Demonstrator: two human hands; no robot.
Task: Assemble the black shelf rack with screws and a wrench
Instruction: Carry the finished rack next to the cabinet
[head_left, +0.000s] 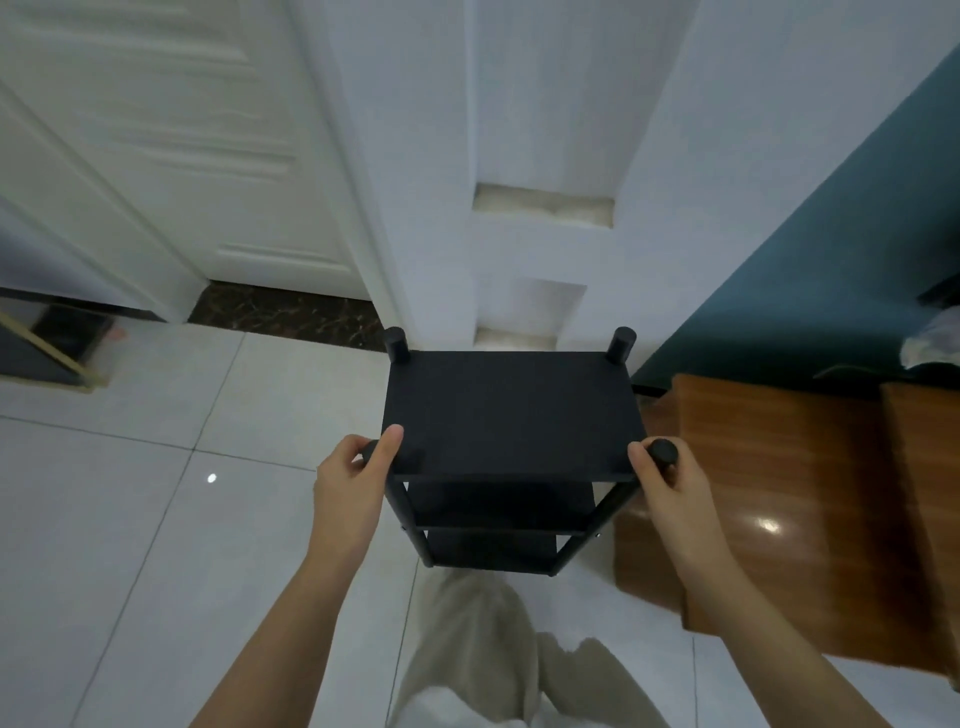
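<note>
While rack (511, 410) stands, hands (353, 470) (670, 486) grip it.

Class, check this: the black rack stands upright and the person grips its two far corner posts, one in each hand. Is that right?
One detail is wrong. The left hand and right hand grip the two near corner posts, not the far posts, which stand untouched. The black rack is upright, one hand per post, as the head view shows.

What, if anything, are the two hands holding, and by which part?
The black tiered shelf rack: left hand grips its near-left corner post, right hand its near-right post, at top-shelf level.
</note>
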